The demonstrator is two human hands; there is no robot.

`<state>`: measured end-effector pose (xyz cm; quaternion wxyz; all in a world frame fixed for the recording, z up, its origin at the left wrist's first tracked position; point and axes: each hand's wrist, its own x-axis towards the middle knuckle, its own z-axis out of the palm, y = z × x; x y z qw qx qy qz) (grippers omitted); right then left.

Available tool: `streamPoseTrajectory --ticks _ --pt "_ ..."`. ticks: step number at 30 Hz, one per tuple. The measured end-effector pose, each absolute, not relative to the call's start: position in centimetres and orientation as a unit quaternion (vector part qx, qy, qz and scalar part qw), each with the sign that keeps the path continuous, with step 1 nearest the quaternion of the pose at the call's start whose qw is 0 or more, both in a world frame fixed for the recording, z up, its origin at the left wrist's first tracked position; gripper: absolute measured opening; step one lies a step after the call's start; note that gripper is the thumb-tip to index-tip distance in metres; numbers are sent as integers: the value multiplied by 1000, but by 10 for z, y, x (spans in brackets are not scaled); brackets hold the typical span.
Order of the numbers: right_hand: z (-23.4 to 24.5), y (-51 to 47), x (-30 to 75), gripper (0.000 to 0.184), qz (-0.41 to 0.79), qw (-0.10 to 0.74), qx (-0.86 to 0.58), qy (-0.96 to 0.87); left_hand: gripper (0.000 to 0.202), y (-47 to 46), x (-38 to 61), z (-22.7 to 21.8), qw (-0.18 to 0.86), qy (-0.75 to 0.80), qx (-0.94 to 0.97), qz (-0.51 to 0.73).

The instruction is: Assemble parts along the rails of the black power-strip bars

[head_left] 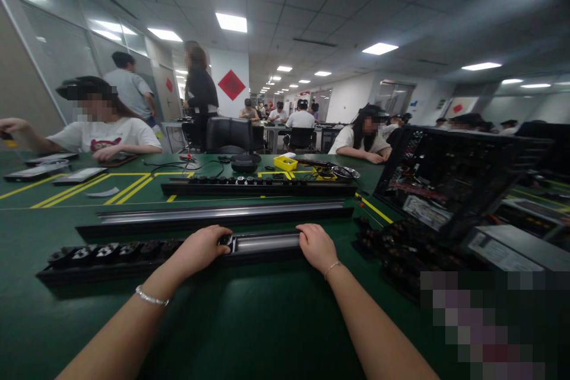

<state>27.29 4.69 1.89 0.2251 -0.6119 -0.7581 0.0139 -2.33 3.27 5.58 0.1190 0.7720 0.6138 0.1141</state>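
A long black rail [262,244] with a silvery channel lies across the green table in front of me. Several black plug modules [107,251] sit in its left part. My left hand [202,247] is curled over the rail where the modules end, fingers closed on a module there. My right hand [315,245] grips the rail's right end, fingers wrapped over its far edge. Both wrists wear thin bracelets.
Two more long rails [222,214] [258,187] lie farther back. A heap of black modules [401,249] and an open computer case [449,184] stand at the right. A yellow box [285,162] and a metal bowl [345,173] sit behind. Other people work at neighbouring tables.
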Motion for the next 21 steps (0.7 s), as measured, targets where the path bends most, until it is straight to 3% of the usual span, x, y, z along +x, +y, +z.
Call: streamPoseTrajectory --ticks 21 --pt "17 48 274 36 12 237 -603 -762 41 32 -23 56 121 596 784 124"
